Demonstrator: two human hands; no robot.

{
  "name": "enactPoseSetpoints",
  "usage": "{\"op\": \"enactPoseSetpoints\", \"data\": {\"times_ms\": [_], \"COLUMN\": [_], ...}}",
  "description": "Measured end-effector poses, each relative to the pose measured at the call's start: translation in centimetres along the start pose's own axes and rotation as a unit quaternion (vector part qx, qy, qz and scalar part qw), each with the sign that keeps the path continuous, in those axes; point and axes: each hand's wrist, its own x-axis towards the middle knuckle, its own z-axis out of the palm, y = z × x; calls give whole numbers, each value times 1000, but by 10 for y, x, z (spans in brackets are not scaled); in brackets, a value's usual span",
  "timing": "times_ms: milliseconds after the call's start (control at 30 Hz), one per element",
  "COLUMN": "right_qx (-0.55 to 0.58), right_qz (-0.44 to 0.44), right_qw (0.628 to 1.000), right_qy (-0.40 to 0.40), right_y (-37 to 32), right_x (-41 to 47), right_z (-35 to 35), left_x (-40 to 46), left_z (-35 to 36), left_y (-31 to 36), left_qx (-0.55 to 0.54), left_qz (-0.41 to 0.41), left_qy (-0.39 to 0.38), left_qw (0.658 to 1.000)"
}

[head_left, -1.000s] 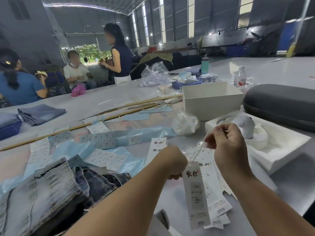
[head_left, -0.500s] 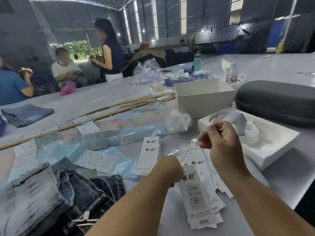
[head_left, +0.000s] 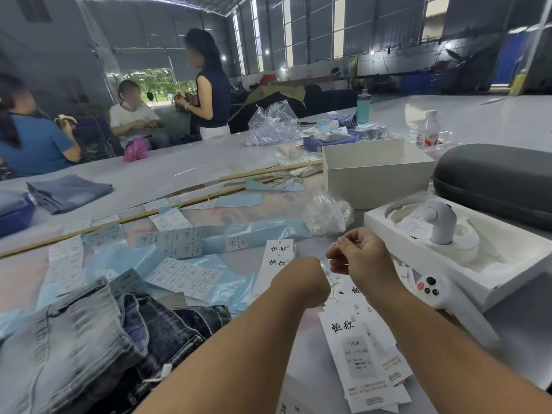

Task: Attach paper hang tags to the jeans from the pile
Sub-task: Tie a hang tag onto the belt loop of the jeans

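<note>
- Two forearms enter from the bottom edge and converge over the middle of your table [head_left: 298, 156].
- Jeans pile [head_left: 98, 339]: nearest item, down at your left, pale wash over dark denim, a small white fastener lying on the dark pair. It sits left of both hands, so your left arm is the closer one; my judgement is that the tag travels leftward to reach it.
- Hang tag [head_left: 358, 357]: long white card with black characters, directly below your hands, its long axis running toward you and slightly right. More tags lie fanned beneath it.
- Left hand [head_left: 301, 283]: fingers curled under, gripping near the top of the tag, where thin white strings gather; the exact pinch is hidden behind the knuckles.
- Right hand [head_left: 363, 253]: just beyond and right of the left, apart from it, thumb and forefinger pinched together. It seems to hold a fine string; too thin to confirm.
- Spare tags [head_left: 279, 258]: a narrow stack just past the left hand.
- Blue film and label sheets [head_left: 185, 273]: spread beyond the jeans.
- White tray [head_left: 507, 270]: to your right, holding a white device.
- Open white box [head_left: 376, 171] and grey case [head_left: 493, 177]: farther back.
- Folded jeans [head_left: 68, 191]: far left; three people beyond the table.
</note>
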Motion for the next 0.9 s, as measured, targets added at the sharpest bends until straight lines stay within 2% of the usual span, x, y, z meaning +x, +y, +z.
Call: {"op": "enactPoseSetpoints", "data": {"times_ms": [100,233,400,500,633,767,900], "right_qx": [-14,-72,-170,-182,-197,-187,-136], "right_qz": [24,48,84,107,72,0,-74], "right_qw": [999,996,981,975,976,980,981], "right_qy": [-24,-19,-36,-63,-57,-60,-115], "right_y": [8,27,52,59,48,17,-25], "right_x": [15,35,44,41,34,21,-3], "right_z": [7,2,-7,-5,-3,10,44], "left_x": [-5,-13,-16,-18,-21,-30,-48], "left_z": [-13,-34,-54,-58,-59,-72,-106], "left_y": [-3,-16,-28,-33,-40,-52,-82], "left_qx": [118,226,255,264,268,254,233], "left_qz": [-1,-17,-43,-46,-44,-43,-53], "left_qy": [-23,-8,4,2,-5,12,33], "left_qw": [993,974,966,963,963,966,970]}}
